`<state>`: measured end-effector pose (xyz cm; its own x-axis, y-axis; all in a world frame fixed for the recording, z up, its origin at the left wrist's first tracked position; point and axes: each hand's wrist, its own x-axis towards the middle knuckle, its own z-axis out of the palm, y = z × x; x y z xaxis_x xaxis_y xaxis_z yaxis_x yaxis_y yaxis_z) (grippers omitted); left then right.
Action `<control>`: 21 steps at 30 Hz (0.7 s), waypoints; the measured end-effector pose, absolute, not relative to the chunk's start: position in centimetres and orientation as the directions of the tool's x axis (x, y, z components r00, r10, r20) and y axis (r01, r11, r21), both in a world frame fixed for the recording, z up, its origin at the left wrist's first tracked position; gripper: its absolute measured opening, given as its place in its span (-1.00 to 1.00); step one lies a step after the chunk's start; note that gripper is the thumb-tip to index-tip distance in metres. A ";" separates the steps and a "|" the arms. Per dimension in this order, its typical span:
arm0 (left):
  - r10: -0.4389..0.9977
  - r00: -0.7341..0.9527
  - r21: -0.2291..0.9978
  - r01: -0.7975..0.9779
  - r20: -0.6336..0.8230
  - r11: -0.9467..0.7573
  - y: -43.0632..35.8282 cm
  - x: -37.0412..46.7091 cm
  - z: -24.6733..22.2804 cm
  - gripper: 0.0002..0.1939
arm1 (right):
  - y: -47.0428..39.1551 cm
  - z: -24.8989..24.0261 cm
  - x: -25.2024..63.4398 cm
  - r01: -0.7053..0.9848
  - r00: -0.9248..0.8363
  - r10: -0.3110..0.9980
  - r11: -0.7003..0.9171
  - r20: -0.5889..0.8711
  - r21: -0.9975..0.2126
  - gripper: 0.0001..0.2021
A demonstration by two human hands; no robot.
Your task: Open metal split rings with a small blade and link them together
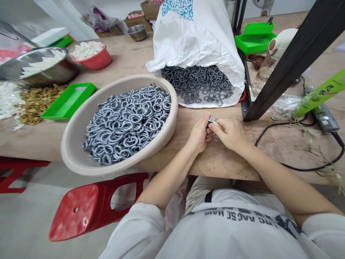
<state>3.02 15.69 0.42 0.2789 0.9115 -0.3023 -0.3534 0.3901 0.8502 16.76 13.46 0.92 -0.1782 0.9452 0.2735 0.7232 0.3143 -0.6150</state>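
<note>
My left hand (pixel 198 135) is closed, with a small grey ring (pixel 210 117) standing out above its pinched thumb and fingertips. Close against it, my right hand (pixel 231 133) is closed too, thumb pressed toward the left fingertips. Another grey ring (pixel 216 137) shows below the right thumb. A dark and whitish bit sits between the two sets of fingertips, too small to make out. To the left of my hands stands a beige basin (pixel 172 108) heaped with larger grey rings (pixel 129 124). Behind them, a white sack (pixel 194 39) lies open toward me, showing many smaller dark rings (pixel 198 81).
A black metal post (pixel 291 61) rises right of my hands, with a black cable (pixel 269 126) beyond it. Green trays (pixel 71 102), a pink bowl (pixel 98 62) and a steel basin (pixel 54 73) stand at left. A red stool (pixel 78 208) is below the table edge.
</note>
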 end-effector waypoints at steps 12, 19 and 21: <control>0.944 0.230 0.861 -0.402 -0.235 0.312 16.2 1.8 0.3 -0.69 | 18.1 -0.2 19.0 0.920 -0.041 0.986 0.100 0.161 -0.379 -0.67; 0.920 0.235 0.815 -0.431 -0.314 0.388 16.6 1.8 -0.1 -0.78 | 17.6 0.1 18.4 0.442 0.031 0.992 0.100 0.126 -0.892 -0.79; 0.908 0.258 0.822 -0.395 -0.330 0.410 16.1 2.3 0.1 -0.73 | 16.8 0.5 17.7 0.219 0.022 0.995 0.091 0.098 -0.971 -0.75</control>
